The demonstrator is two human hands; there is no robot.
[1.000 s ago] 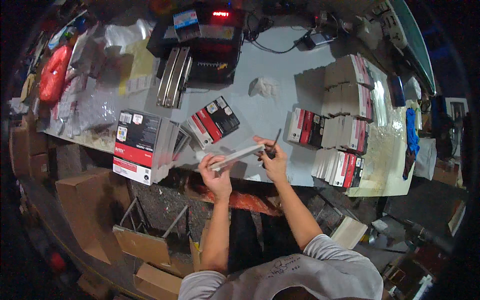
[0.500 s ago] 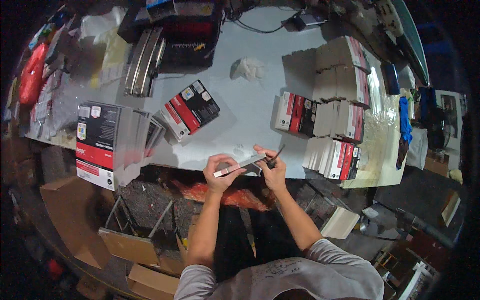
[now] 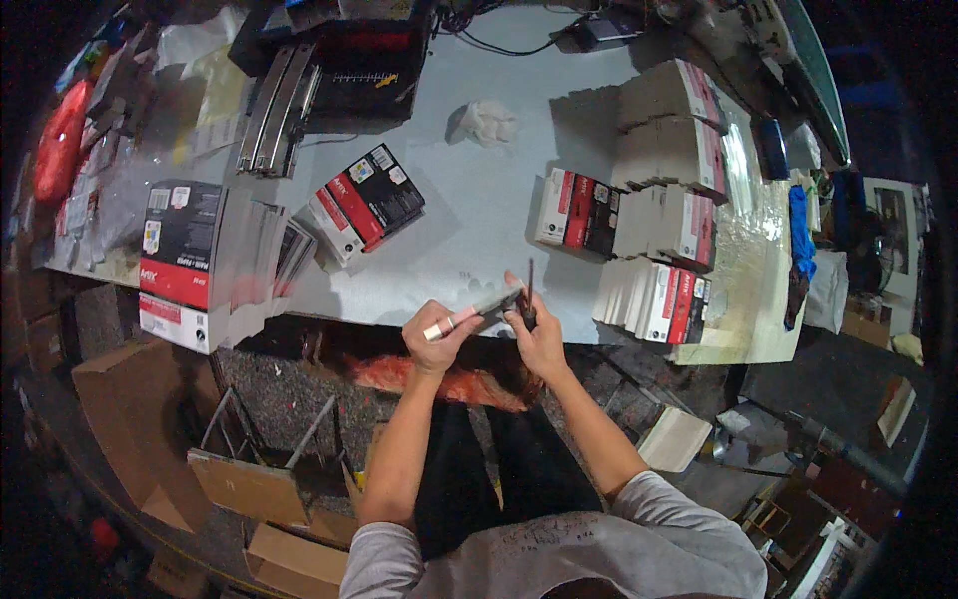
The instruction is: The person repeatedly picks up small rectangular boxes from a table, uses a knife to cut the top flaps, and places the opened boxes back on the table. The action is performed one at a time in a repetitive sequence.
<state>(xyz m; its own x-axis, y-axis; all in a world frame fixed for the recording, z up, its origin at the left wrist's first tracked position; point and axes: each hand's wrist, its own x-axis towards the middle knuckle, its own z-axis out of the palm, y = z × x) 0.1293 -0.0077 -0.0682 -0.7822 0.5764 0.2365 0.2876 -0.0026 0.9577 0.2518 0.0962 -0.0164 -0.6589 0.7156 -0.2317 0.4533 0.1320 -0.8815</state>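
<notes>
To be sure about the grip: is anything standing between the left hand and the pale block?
Nothing visible stands between them: the left hand holds the pale block directly, by its left end. The right hand, with a dark slender tool, is at the block's other end.

Held pad [image 3: 492, 302]: ppr., matt. Tabletop [image 3: 469, 210]: smooth, matt. Bars [image 3: 276, 112]: met., glossy. Red bag [image 3: 60, 142]: plast., shiny. Shirt [image 3: 589, 557]: cloth, matt.

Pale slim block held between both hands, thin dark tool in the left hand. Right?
Not quite: the thin dark tool is in the right hand, not the left hand, as the head view shows. The pale slim block is indeed held between both hands.
</notes>
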